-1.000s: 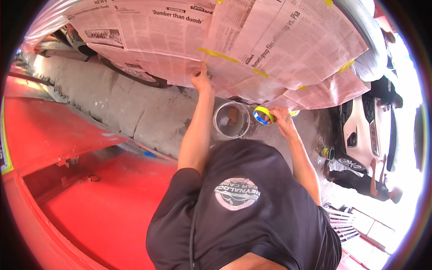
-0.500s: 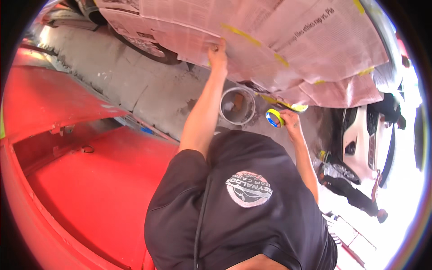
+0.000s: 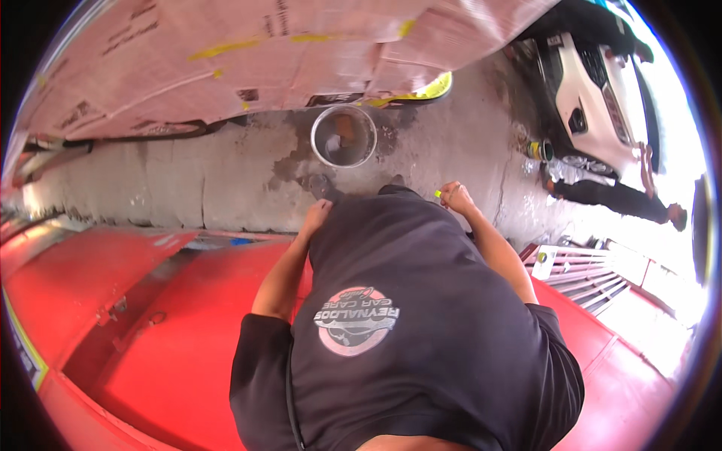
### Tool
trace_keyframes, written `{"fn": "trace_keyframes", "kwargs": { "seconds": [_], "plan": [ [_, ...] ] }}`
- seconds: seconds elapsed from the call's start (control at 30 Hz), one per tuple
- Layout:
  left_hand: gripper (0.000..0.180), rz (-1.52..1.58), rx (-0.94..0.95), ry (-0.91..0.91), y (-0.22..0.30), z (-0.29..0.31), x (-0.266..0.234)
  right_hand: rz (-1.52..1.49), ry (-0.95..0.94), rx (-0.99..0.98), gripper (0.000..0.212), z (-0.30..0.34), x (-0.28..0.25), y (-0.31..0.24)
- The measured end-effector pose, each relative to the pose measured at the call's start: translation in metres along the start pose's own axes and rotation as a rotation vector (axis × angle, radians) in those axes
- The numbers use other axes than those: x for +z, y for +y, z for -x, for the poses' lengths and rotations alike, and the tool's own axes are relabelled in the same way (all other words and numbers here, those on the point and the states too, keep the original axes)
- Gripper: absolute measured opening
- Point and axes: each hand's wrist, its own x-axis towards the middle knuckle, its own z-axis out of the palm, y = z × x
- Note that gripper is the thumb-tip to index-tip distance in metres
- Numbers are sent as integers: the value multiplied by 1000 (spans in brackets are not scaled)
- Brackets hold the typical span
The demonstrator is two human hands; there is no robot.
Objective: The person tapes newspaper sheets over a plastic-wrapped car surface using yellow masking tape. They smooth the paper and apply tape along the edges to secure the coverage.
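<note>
My right hand (image 3: 457, 197) is closed in front of my body, over the concrete floor. A small bit of the roll of yellow masking tape (image 3: 438, 194) sticks out at its fingers; the rest is hidden. On the other side, my left hand (image 3: 319, 213) hangs low against my dark shirt, and its fingers are too hidden to read. Ahead of both hands, newspaper sheets (image 3: 301, 75) joined with yellow tape strips cover the side of a car. A round, pale-rimmed bucket (image 3: 323, 154) with a brownish piece inside stands on the floor below the sheets.
Red car panels (image 3: 195, 316) lie close behind me, left and right. A yellow-edged part (image 3: 432, 89) shows under the paper's lower edge. At right are a white car (image 3: 590, 98), a can (image 3: 540, 150), a person in dark clothes (image 3: 609, 193) and a metal rack (image 3: 594, 274).
My left hand has left the newspaper and dropped to my side. The right hand has drawn in with the tape. My view has turned, and the covered car now appears farther off.
</note>
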Motion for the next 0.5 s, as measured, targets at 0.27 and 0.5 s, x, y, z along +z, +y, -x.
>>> {"fn": "trace_keyframes", "kwargs": {
  "seconds": [0.27,0.5],
  "plan": [
    [44,77,110,-381,209,-25,-49,394,243,-541,12,-38,42,111],
    [47,20,206,-821,458,-8,49,-550,-242,-80,37,-14,5,171]
  ]
}}
